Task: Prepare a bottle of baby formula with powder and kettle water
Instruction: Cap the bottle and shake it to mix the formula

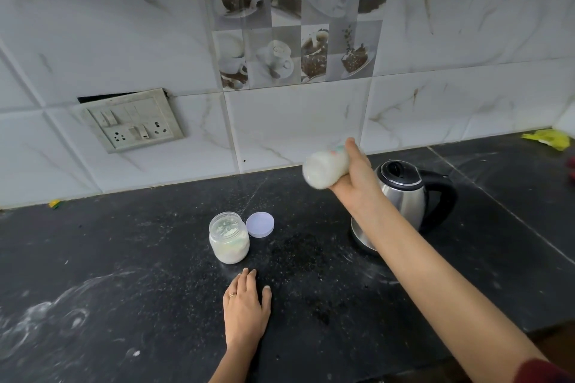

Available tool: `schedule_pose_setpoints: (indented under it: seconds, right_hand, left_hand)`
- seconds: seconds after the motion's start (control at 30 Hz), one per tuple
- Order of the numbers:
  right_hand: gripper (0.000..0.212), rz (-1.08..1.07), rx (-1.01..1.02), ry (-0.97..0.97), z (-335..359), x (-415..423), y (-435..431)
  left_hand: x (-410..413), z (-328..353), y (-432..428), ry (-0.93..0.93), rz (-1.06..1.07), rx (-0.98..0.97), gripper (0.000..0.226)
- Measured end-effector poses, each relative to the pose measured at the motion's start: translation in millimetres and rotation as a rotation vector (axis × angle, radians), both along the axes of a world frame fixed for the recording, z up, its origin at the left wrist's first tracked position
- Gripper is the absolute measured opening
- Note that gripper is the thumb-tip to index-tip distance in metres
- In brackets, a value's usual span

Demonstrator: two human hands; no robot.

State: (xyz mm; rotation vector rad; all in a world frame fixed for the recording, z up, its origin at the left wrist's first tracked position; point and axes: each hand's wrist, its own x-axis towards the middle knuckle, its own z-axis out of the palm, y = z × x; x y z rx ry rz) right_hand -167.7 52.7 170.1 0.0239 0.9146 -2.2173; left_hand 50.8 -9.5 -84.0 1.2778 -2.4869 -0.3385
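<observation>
Right hand (357, 177) is wrapped round the baby bottle (325, 169), held in the air just left of the kettle (404, 193), above the counter (124, 258). Bottle is tipped, base toward the camera, milky white inside. It is motion-blurred, and its cap end sits behind the fingers, so I cannot make that out. Left hand (247, 305) lies flat on the counter, fingers straight, holding nothing, well left of the kettle and nearer the camera.

Head view, the only one I have:
- Kettle: steel body, black lid, handle turned right. The right forearm crosses its base and lower left side, so that part is hidden.
- Open powder jar (229, 238) stands left of the kettle, just beyond the left fingertips, apart from them.
- Pale lilac lid (260, 224) lies flat beside the jar, on the kettle side. I cannot tell whether they touch.
- Switch plate (133, 121) is on the tiles, far left of the kettle.
- Yellow crumpled item (547, 139) lies behind and right of the kettle; I cannot identify it.
- Bare dark counter runs between jar and kettle.
- Counter's front edge shows near the camera, right of the forearm.
</observation>
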Motion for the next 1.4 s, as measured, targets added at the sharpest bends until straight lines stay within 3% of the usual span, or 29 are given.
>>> schedule_pose_setpoints:
  seconds: [0.13, 0.23, 0.4, 0.53, 0.63, 0.7, 0.83, 0.97, 1.1, 1.2, 1.4]
  right_hand:
    - [0.072, 0.158, -0.064, 0.140, 3.8, 2.3, 4.2]
    - [0.061, -0.006, -0.088, 0.066, 7.7, -7.7, -1.1]
    - [0.054, 0.228, -0.097, 0.128, -2.6, 11.4, 5.4]
    - [0.032, 0.093, -0.229, 0.033, 1.7, -0.2, 0.4]
    - [0.024, 0.253, -0.238, 0.126, -3.0, 10.8, 7.0]
    - [0.029, 0.262, -0.232, 0.174, -0.8, 14.3, 8.8]
    - [0.051, 0.087, -0.334, 0.027, 9.8, 3.3, -1.3]
    - [0.033, 0.233, -0.290, 0.112, -2.6, 15.5, 2.8]
    - [0.028, 0.077, -0.341, -0.026, 3.7, 3.3, -2.9]
    - [0.022, 0.202, -0.277, 0.052, -4.5, 11.1, -0.1]
    - [0.054, 0.113, -0.347, 0.007, -6.7, 4.6, -2.8]
  left_hand:
    - [0.2, 1.5, -0.4, -0.007, -0.002, -0.017, 0.061]
    - [0.0, 1.3, 0.6, -0.004, -0.004, -0.014, 0.061]
    - [0.4, 0.3, 0.0, 0.004, -0.003, -0.020, 0.060]
    - [0.0, 2.7, 0.4, -0.002, -0.005, -0.001, 0.059]
    - [0.8, 1.3, -0.3, 0.001, -0.004, -0.012, 0.051]
    - [1.1, 0.8, -0.9, 0.002, 0.001, -0.020, 0.051]
    - [1.0, 1.7, 0.5, 0.001, -0.012, -0.001, 0.053]
    - [1.2, 0.2, -0.7, 0.012, -0.011, -0.007, 0.045]
    - [1.1, 0.9, -0.7, 0.007, -0.010, -0.025, 0.058]
    - [1.2, 0.2, -0.8, 0.016, -0.001, -0.035, 0.060]
    - [0.9, -0.1, 0.4, 0.008, -0.002, -0.015, 0.058]
